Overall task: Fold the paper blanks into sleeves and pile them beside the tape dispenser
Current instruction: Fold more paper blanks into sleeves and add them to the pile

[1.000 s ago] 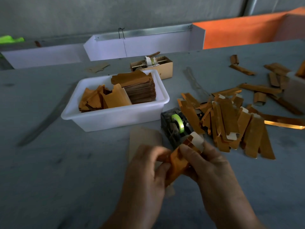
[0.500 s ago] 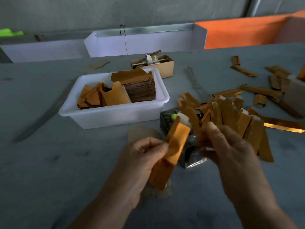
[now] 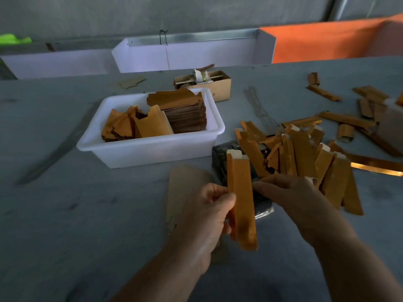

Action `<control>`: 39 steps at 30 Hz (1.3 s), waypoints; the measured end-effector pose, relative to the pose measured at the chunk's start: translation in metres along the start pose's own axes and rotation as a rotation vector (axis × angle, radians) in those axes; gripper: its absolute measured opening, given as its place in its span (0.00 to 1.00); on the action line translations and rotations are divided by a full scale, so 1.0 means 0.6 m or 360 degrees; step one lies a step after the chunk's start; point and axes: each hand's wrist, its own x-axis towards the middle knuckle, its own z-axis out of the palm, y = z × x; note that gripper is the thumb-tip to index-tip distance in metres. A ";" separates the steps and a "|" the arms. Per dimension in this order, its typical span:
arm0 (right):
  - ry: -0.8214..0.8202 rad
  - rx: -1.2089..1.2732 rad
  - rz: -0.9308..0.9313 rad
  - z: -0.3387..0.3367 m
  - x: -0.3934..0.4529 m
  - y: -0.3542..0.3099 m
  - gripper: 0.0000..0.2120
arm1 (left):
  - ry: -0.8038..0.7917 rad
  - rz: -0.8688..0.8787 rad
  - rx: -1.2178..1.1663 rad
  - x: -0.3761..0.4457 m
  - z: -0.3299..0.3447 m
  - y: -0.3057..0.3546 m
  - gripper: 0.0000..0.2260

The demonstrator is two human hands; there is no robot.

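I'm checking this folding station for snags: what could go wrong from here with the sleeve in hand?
1. The left hand pinches the long orange folded paper sleeve only along one edge, so it might spring open or slip.
2. The loose heap of orange finished sleeves already spreads over the dark tape dispenser; adding another could bury it or topple the heap.
3. The right hand may knock that heap.

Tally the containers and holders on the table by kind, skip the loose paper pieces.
White plastic tub: 1
Cardboard box: 1
Tape dispenser: 1
Total: 3
The dispenser sits partly hidden behind the folded sleeve that the left hand grips. A pale shape at the right edge may be another container, too cropped to count.
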 end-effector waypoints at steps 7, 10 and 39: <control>-0.0038 0.0032 -0.0003 0.006 -0.001 -0.004 0.06 | -0.0039 0.0041 -0.0086 -0.002 0.018 -0.001 0.05; 0.0002 0.0088 -0.0008 0.011 -0.002 -0.007 0.06 | -0.0033 0.0072 -0.0037 -0.004 0.021 -0.001 0.06; 0.0486 -0.0244 -0.0324 0.039 -0.047 0.031 0.03 | -0.0115 0.0251 0.0077 0.005 0.020 0.005 0.07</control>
